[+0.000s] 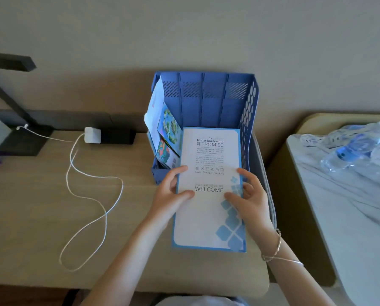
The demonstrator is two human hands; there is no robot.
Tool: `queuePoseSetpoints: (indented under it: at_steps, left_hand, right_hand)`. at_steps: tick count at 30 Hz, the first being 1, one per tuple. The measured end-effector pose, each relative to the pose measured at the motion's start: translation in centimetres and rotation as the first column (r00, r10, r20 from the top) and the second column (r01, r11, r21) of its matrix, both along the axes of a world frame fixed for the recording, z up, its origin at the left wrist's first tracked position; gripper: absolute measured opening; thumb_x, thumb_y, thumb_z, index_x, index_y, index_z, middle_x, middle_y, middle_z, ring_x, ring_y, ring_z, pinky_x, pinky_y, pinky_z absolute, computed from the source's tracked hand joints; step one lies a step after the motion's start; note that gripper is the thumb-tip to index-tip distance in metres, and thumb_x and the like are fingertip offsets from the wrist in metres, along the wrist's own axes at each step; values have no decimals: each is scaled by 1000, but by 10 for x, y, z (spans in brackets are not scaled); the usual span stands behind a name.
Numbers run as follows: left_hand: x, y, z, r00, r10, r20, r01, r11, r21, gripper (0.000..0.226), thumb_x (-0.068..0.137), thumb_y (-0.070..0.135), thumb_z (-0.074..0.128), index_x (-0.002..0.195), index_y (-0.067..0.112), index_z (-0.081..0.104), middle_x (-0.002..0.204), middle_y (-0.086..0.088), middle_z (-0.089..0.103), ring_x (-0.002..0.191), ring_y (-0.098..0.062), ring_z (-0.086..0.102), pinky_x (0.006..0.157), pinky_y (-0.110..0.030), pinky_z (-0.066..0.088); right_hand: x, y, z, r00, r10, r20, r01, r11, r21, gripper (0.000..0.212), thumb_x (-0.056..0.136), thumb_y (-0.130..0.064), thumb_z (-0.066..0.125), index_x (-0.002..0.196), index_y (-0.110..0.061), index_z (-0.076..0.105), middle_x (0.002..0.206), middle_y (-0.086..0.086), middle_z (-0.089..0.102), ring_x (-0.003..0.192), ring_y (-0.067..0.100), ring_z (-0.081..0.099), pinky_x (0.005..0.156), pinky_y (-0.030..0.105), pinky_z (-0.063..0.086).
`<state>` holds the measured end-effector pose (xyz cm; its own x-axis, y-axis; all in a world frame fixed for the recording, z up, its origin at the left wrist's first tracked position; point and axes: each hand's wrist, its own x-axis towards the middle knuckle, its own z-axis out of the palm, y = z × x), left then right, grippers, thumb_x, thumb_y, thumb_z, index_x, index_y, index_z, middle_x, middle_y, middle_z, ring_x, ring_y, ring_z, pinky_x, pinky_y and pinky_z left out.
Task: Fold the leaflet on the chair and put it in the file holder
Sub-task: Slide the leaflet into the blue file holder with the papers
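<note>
- Head view: both hands pinch a folded leaflet (209, 191), cover up, reading "Guest Service Directory" and "WELCOME"
- left hand (170, 195) grips the leaflet's left edge, thumb lying on the cover and fingers curled beneath
- right hand (249, 196) grips the right edge the same way, thumb on the blue tile pattern, fingers narrow around the paper
- beyond the fingertips the leaflet's far end already reaches into the blue file holder (248, 107), over its right-hand slots; the near end hangs back toward the wrists
- left of the left fingers, colourful booklets (169, 138) and a white sheet fill the holder's leftmost slot
- judged step: sliding the leaflet in; it goes best by tipping the far edge down between two dividers, keeping the fold pressed flat under both thumbs so it does not spring open
- keep it clear of the booklets, and let go only once the paper stands supported
- a white charger cable (92, 191) lies well left of the hands on the desk (30, 206)
</note>
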<state>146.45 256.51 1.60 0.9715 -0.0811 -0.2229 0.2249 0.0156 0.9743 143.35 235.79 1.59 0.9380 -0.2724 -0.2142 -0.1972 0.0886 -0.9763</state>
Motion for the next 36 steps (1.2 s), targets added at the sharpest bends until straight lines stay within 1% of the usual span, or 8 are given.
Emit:
queuePoseSetpoints:
  at_steps: [8, 14, 20, 24, 26, 28, 31, 36]
  left_hand:
    - [48, 15, 44, 977, -151, 148, 133, 983, 128, 62, 76, -10, 65, 120, 34, 57, 109, 5, 74, 88, -12, 72, 64, -21, 54]
    - [81, 10, 63, 958, -20, 287, -18, 992, 129, 64, 76, -14, 65, 117, 35, 59, 104, 9, 75, 81, -11, 72, 68, -21, 56]
    - [112, -10, 57, 900, 124, 417, -210, 964, 165, 64, 77, -9, 61, 117, 41, 58, 107, -2, 71, 81, -31, 65, 68, -33, 50]
    - [124, -21, 43, 849, 182, 496, -340, 907, 249, 61, 78, -7, 61, 122, 35, 58, 110, -7, 68, 66, -6, 54, 62, -13, 39]
    - [130, -26, 34, 824, 221, 522, -399, 880, 258, 61, 80, -8, 61, 125, 33, 57, 123, 5, 66, 82, -21, 61, 69, -14, 41]
    - [135, -30, 26, 798, 275, 536, -463, 849, 255, 60, 82, -8, 61, 126, 33, 57, 129, 15, 62, 96, -35, 60, 73, -16, 43]
    - [140, -37, 15, 753, 335, 566, -550, 793, 262, 64, 84, -7, 61, 124, 42, 54, 130, 26, 57, 107, -31, 61, 84, -26, 50]
    - [154, -47, -8, 680, 414, 605, -659, 707, 258, 61, 85, -8, 63, 130, 33, 53, 134, 9, 61, 105, -41, 62, 84, -43, 52]
  right_hand:
    - [39, -1, 36, 990, 72, 119, -68, 997, -35, 63, 78, 12, 72, 127, -25, 55, 105, 9, 71, 86, 23, 74, 63, 35, 63]
    - [98, -4, 57, 956, 206, 208, -159, 962, -222, 68, 77, 11, 74, 131, -23, 51, 106, 14, 70, 90, 36, 71, 77, 51, 61]
    - [164, -3, 52, 932, 284, 226, -186, 908, -375, 74, 74, -2, 80, 135, -31, 49, 118, 4, 63, 100, 21, 67, 85, 42, 60]
    - [193, 2, 28, 947, 236, 218, -182, 953, -242, 81, 78, 0, 78, 145, -23, 40, 121, 2, 63, 101, 13, 67, 83, 24, 57]
    - [204, 4, 17, 959, 220, 178, -187, 965, -184, 81, 79, -2, 78, 148, -17, 39, 121, -1, 61, 98, 7, 65, 81, 19, 55]
    - [217, 5, 6, 961, 221, 167, -198, 969, -144, 67, 78, 0, 78, 137, -16, 52, 116, -5, 67, 93, 5, 68, 83, 24, 57]
    - [238, 6, -6, 949, 252, 187, -235, 966, -113, 52, 75, 4, 77, 118, -23, 64, 110, -13, 71, 94, 3, 69, 81, 20, 58]
    - [269, 16, -24, 931, 303, 204, -292, 953, -85, 59, 74, 6, 78, 125, -17, 62, 113, -14, 70, 99, 6, 69, 82, 21, 55]
